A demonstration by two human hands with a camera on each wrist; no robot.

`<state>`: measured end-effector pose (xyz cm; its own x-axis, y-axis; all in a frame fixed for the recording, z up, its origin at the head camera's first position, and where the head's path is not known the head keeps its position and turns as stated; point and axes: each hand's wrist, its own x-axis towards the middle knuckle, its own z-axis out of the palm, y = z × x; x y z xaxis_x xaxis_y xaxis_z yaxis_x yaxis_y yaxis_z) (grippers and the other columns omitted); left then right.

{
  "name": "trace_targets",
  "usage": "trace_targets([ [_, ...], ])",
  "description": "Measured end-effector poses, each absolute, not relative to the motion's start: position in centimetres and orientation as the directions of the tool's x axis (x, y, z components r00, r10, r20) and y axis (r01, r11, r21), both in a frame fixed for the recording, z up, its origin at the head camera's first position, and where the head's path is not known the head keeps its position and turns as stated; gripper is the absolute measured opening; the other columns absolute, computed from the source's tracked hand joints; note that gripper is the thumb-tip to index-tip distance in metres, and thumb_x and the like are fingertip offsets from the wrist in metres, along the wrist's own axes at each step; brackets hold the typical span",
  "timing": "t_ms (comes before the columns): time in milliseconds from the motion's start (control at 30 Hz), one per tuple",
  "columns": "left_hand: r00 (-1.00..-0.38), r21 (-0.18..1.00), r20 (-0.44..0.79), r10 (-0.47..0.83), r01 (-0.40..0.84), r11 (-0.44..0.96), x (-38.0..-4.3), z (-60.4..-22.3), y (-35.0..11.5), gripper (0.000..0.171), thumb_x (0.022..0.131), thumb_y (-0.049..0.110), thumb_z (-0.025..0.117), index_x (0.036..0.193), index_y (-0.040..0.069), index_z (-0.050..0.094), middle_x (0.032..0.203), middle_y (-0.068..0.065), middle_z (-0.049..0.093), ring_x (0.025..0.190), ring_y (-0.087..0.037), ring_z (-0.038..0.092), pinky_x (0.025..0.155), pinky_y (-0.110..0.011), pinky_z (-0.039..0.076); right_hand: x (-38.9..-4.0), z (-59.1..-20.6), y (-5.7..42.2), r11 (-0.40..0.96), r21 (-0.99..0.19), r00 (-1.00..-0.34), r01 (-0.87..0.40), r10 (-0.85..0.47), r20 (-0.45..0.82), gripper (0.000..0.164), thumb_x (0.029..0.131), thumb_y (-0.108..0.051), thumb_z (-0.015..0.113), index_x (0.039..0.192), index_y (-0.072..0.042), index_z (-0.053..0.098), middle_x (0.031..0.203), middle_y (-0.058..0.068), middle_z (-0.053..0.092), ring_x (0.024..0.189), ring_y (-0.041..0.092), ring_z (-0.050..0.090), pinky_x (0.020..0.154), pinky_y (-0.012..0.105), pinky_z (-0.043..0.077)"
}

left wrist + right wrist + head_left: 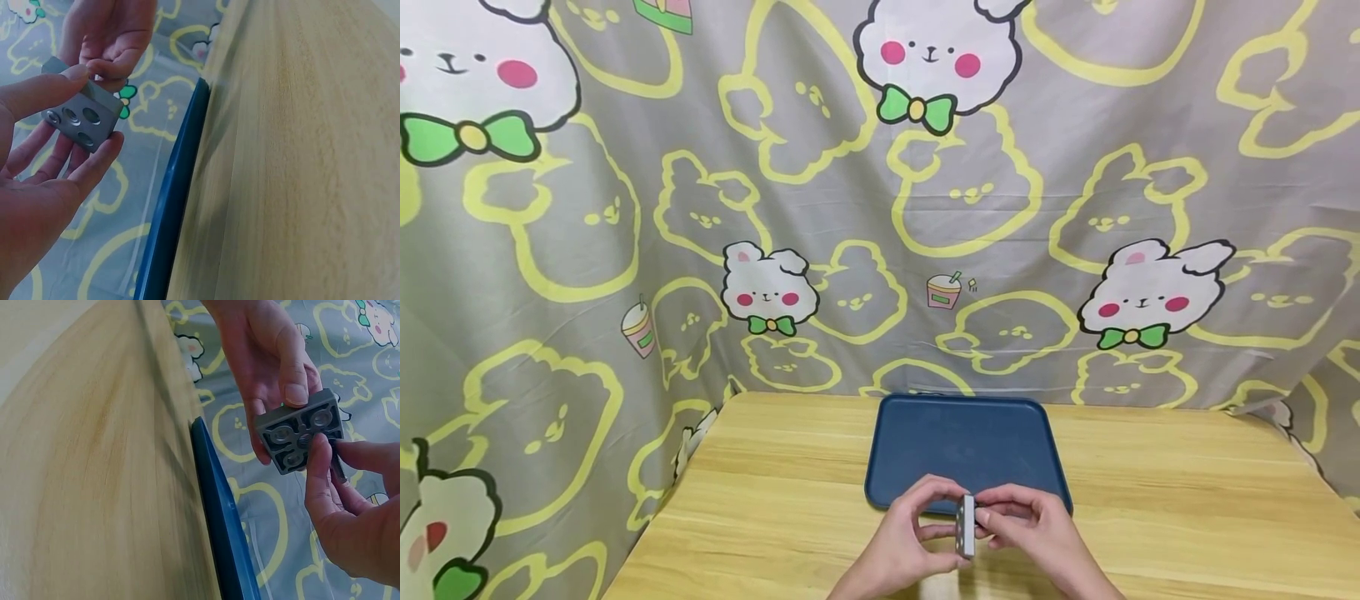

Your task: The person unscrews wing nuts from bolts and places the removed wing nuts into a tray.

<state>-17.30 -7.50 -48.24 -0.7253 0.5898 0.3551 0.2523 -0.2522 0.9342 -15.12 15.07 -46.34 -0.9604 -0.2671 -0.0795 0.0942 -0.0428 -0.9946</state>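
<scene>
On the left I see the left hand [897, 535] gripping one grey block [967, 527] between its thumb and fingers; four holes show in the face seen from the left wrist. Just right of the block, I have the right hand [1037, 527] pinching one slim dark rod [339, 467] at its other face. One blue tray [962, 442] lies beyond both hands on the counter [760, 483].

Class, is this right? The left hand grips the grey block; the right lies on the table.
The right hand isn't on the table: the right wrist view shows it pinching a dark piece by the grey block, which the left hand grips.
</scene>
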Motion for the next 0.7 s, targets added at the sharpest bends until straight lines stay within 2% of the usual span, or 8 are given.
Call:
trace_targets([
  [133,-0.732,0.941,0.335,0.593,0.232,-0.246,-17.3,-48.3,-7.5,0.061,0.080,-0.009,0.082,0.134,-0.002,0.056,0.133,-0.011,0.054,0.128,-0.029,0.055,0.097,-0.043,0.057,-15.1,-46.4,15.0,-0.039,-0.997,-0.963,0.066,-0.262,-0.054,0.032,0.098,-0.012,0.071,0.120,0.011,0.065,0.102,0.014,0.074,0.087,0.022,0.075,0.074,0.038,0.064],
  [267,-0.737,0.945,0.320,0.595,0.206,-0.253,-17.4,-48.3,-7.6,0.062,0.079,-0.009,0.083,0.135,-0.001,0.056,0.133,-0.011,0.054,0.128,-0.026,0.055,0.096,-0.044,0.058,-14.8,-46.4,14.8,0.033,-0.999,-0.973,-0.026,-0.228,0.018,0.028,0.096,-0.011,0.073,0.116,0.009,0.067,0.104,0.016,0.073,0.088,0.020,0.075,0.074,0.036,0.064],
  [433,-0.740,0.945,0.318,0.593,0.200,-0.257,-17.4,-48.4,-7.8,0.062,0.080,-0.008,0.082,0.135,0.001,0.057,0.134,-0.011,0.056,0.127,-0.024,0.055,0.093,-0.044,0.059,-14.2,-46.4,14.0,0.196,-0.951,-0.966,-0.241,-0.147,0.214,0.015,0.090,-0.012,0.080,0.104,-0.010,0.074,0.098,0.004,0.073,0.086,0.014,0.073,0.073,0.029,0.064],
  [500,-0.735,0.942,0.327,0.593,0.207,-0.263,-17.5,-48.4,-7.8,0.061,0.081,-0.007,0.082,0.136,0.001,0.057,0.134,-0.012,0.056,0.128,-0.024,0.055,0.093,-0.045,0.060,-14.2,-46.6,13.8,0.267,-0.886,-0.925,-0.378,-0.132,0.355,0.017,0.088,-0.009,0.081,0.100,-0.019,0.075,0.095,-0.004,0.073,0.084,0.012,0.072,0.070,0.029,0.064],
  [567,-0.734,0.942,0.329,0.594,0.209,-0.264,-17.5,-48.4,-7.9,0.061,0.082,-0.006,0.082,0.136,0.000,0.056,0.135,-0.015,0.056,0.128,-0.025,0.056,0.092,-0.044,0.060,-14.2,-47.0,13.6,0.326,-0.782,-0.845,-0.531,-0.140,0.516,0.027,0.085,-0.002,0.083,0.099,-0.023,0.075,0.095,-0.007,0.072,0.082,0.011,0.070,0.067,0.027,0.063],
  [667,-0.737,0.945,0.317,0.597,0.192,-0.265,-17.5,-48.3,-8.0,0.060,0.083,-0.005,0.082,0.137,-0.001,0.056,0.136,-0.024,0.053,0.127,-0.026,0.056,0.092,-0.044,0.060,-14.4,-47.4,13.6,0.373,-0.613,-0.703,-0.696,-0.180,0.688,0.036,0.081,0.005,0.083,0.101,-0.023,0.074,0.099,-0.005,0.071,0.083,0.010,0.069,0.068,0.019,0.060],
  [700,-0.738,0.947,0.311,0.599,0.184,-0.264,-17.6,-48.2,-8.0,0.059,0.083,-0.004,0.082,0.137,0.000,0.056,0.136,-0.027,0.052,0.127,-0.026,0.056,0.092,-0.043,0.060,-14.5,-47.5,13.6,0.382,-0.559,-0.656,-0.735,-0.197,0.728,0.031,0.084,0.002,0.082,0.102,-0.022,0.074,0.101,-0.004,0.070,0.084,0.010,0.069,0.071,0.016,0.059],
])
